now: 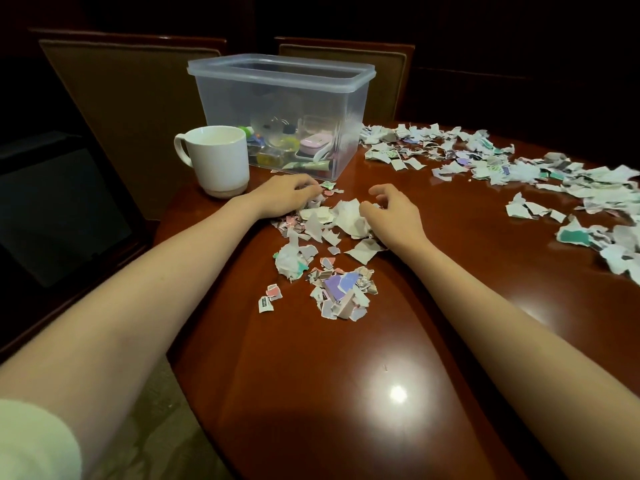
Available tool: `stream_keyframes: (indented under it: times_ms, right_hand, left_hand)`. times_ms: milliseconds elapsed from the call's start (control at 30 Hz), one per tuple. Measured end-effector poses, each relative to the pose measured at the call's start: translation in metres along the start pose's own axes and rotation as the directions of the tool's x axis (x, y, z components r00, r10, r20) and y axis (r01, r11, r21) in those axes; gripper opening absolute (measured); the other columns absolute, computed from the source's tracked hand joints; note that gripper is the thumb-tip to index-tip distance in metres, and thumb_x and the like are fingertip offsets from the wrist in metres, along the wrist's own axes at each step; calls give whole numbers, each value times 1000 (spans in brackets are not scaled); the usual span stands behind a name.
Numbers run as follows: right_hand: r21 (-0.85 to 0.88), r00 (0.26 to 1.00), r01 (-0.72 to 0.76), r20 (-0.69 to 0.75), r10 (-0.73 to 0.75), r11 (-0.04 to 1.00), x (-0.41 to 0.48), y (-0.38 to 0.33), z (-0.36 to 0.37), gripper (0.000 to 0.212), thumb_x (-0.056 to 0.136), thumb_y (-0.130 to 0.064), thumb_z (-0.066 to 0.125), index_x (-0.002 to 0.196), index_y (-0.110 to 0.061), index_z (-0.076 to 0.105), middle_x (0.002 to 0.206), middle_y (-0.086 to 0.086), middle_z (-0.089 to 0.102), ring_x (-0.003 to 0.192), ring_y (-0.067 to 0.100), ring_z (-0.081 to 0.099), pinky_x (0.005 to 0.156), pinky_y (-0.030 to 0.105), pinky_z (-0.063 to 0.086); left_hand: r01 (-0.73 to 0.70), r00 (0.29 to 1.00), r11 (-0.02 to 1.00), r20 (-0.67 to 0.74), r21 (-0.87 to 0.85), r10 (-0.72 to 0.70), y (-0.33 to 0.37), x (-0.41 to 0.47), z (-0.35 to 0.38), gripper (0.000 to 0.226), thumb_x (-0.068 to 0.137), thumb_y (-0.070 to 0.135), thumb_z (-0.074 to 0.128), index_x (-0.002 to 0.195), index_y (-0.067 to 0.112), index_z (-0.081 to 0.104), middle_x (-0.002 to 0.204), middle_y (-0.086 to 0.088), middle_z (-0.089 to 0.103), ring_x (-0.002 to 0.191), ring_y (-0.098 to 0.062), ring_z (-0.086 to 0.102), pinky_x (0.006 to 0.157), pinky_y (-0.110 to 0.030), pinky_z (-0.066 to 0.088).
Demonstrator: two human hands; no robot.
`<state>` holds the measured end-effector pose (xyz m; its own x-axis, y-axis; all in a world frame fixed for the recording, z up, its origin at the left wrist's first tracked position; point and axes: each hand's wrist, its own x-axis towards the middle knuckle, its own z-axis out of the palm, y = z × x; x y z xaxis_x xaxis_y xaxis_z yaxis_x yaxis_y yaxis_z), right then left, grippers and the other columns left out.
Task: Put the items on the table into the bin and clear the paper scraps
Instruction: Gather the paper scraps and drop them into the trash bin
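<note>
Both hands are stretched forward over the dark red table (346,375). The left hand (287,199) lies palm down with its fingers bent onto the paper scraps (332,220); the fingertips are hidden among the pieces, so I cannot tell if it grips some or only presses them. The right hand (391,213) has its fingers loosely curved, the tips touching the white pieces of the same heap, but not closed around anything. This heap lies between the two hands. Nearer to the person than the hands lie a crumpled paper ball (289,261) and a small pile of purple and pink scraps (343,292). Far to the right of the right hand, a long band of scraps (519,168) runs over the table. Just beyond the left hand stands the clear plastic bin (280,69), open on top, with several small colourful items inside, among them a pink case (311,145); what the others are I cannot tell. Left of the bin, beyond the left hand, stands a white mug (218,161). Behind the table stand two brown chairs (131,116).
</note>
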<state>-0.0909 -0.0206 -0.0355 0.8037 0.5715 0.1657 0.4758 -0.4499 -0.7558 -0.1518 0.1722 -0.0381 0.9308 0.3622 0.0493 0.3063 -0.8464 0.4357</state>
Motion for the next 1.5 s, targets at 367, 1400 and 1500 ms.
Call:
stream_keyframes:
  times_ms: [367, 1400, 1500]
  right_hand:
    - [29, 999, 30, 26, -31, 999, 2, 3, -1, 41, 90, -24, 50, 130, -15, 48, 133, 7, 51, 118, 22, 50, 103, 40, 41]
    - [-26, 874, 176, 465, -144, 984, 21, -2, -4, 33, 93, -23, 49, 123, -16, 62, 136, -1, 53, 124, 18, 49, 96, 23, 34]
    - [123, 900, 6, 433, -59, 992, 7, -3, -17, 26, 89, -22, 57, 109, -12, 70, 113, 0, 64, 105, 24, 61, 77, 24, 49]
  left_hand:
    - [321, 937, 947, -140, -16, -320, -7, 15, -7, 57, 98, 40, 36, 140, 2, 35, 145, -17, 39, 130, -31, 40, 105, -37, 33]
    - [-13, 996, 979, 89, -205, 32, 28, -28, 3, 45, 104, 24, 18, 146, 15, 29, 153, -1, 29, 140, -15, 28, 111, -24, 19]
    - [-36, 985, 994, 162, -100, 52, 45, -33, 8, 43, 103, 15, 20, 145, 16, 33, 153, -3, 30, 140, -19, 28, 112, -27, 21]
